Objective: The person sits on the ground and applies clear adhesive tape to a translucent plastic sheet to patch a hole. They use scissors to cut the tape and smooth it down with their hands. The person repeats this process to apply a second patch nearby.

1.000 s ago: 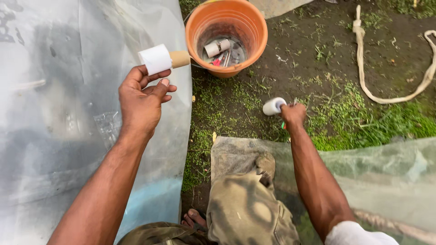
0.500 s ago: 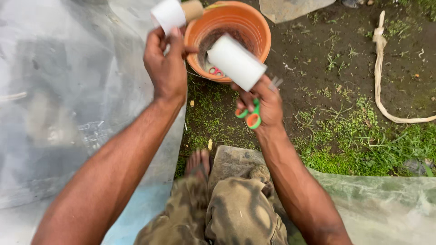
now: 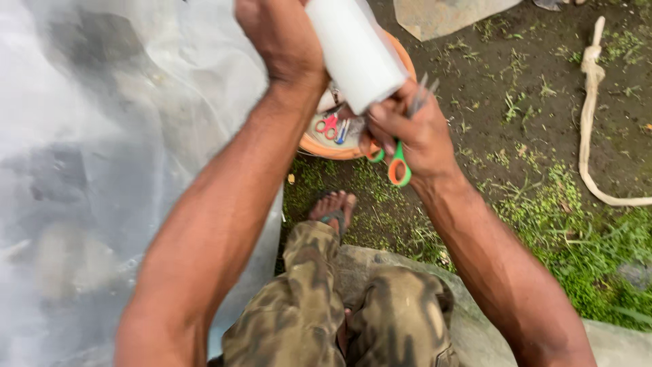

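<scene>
My right hand [image 3: 414,132] grips a thick white roll [image 3: 354,49] that points up and left. The same hand holds scissors with orange and green handles [image 3: 397,168], which hang below its fingers. My left hand [image 3: 282,37] is raised beside the roll's upper end with its fingers curled closed. The frame's top edge cuts off what it grips; in the earlier frames it was a small white roll on a brown core. Both hands are above an orange bowl [image 3: 324,147] holding red-handled scissors [image 3: 327,125] and other small items.
A clear plastic sheet [image 3: 102,170] covers the left side. My camouflage trouser knees [image 3: 339,319] and a sandalled foot [image 3: 333,207] are below, on a stone slab [image 3: 468,326]. A pale rope [image 3: 589,122] lies on dirt and grass at the right.
My right hand picked the white roll and the scissors up off the ground and raised them. Both hands have come up close to the camera above the bowl.
</scene>
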